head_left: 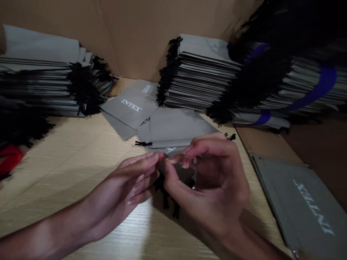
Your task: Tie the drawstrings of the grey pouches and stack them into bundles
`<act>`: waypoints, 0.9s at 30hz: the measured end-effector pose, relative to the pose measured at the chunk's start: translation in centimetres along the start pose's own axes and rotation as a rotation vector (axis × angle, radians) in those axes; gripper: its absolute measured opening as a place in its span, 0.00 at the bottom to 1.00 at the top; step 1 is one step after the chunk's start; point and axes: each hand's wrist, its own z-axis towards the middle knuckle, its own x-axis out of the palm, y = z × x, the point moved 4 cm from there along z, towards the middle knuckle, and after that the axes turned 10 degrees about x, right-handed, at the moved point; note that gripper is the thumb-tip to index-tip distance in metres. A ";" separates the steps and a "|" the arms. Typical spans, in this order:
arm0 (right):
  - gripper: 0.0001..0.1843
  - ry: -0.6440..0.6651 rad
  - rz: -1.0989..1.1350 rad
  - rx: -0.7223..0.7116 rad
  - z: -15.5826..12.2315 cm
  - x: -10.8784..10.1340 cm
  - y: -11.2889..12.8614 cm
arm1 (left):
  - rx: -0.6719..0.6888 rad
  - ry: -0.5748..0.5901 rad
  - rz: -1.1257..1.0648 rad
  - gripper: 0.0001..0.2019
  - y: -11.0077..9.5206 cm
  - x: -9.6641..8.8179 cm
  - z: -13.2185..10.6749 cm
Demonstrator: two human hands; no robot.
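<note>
**Grey drawstring pouch (177,169) pinched at 6 o'clock**

The pouch is held just above the wood-grain bench (62,173), with its black drawstring cords (168,200) hanging below. The right hand (214,184) is curled, and its thumb and forefinger (187,162) are closed on the pouch's upper edge; a firm pinch is inferred. The left hand (127,184) is nearly flat, with the fingers together and almost fully extended. Its fingertips (155,156) touch the pouch's near edge, but whether a grip is taken there cannot be told. The two-handed hold appears suited to fine work at the edge, with the cords left clear of the fingers. Just beyond, at 12 o'clock, a flat pouch (173,126) with a black cord knot (143,143) lies beside fanned pouches printed INTEX (130,108). A stack of like pouches (35,79) is ranked at 10 o'clock against the cardboard wall (141,36), and a second stack (200,76) stands at 1 o'clock. A third stack with blue straps (298,90) lies at 2 o'clock. A single pouch (306,206) lies at 4 o'clock. A red item (9,160) at 9 o'clock is partly hidden; its kind cannot be told.
</note>
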 end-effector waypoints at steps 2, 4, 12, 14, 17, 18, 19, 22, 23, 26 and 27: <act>0.24 0.003 0.007 0.002 0.1 -0.1 0.0 | 0.007 0.006 -0.004 0.14 0.0 -0.1 0.0; 0.24 0.012 0.002 -0.001 0.0 -0.1 0.0 | 0.011 -0.001 -0.010 0.13 0.0 -0.2 0.0; 0.22 0.059 -0.012 0.020 -0.3 0.0 -0.3 | 0.025 0.017 0.016 0.13 -0.4 0.1 0.0; 0.20 0.087 -0.025 0.050 -0.4 0.1 -0.4 | 0.027 0.025 0.039 0.13 -0.4 0.2 -0.1; 0.19 0.143 -0.024 0.074 -0.4 0.2 -0.4 | 0.029 0.034 0.064 0.14 -0.4 0.2 -0.2; 0.19 0.160 -0.018 0.080 -0.3 0.2 -0.4 | 0.033 0.041 0.071 0.14 -0.4 0.3 -0.2; 0.19 0.172 -0.008 0.092 -0.3 0.3 -0.4 | 0.042 0.049 0.079 0.14 -0.4 0.3 -0.2; 0.16 0.187 0.022 0.142 -0.2 0.3 -0.6 | 0.086 0.055 0.114 0.13 -0.5 0.3 -0.3; 0.14 0.190 0.031 0.154 -0.2 0.4 -0.6 | 0.102 0.049 0.127 0.13 -0.5 0.3 -0.3; 0.11 0.193 0.051 0.171 -0.2 0.3 -0.6 | 0.132 0.019 0.162 0.14 -0.6 0.2 -0.4; 0.11 0.195 0.053 0.175 -0.2 0.3 -0.6 | 0.134 0.010 0.170 0.15 -0.6 0.2 -0.4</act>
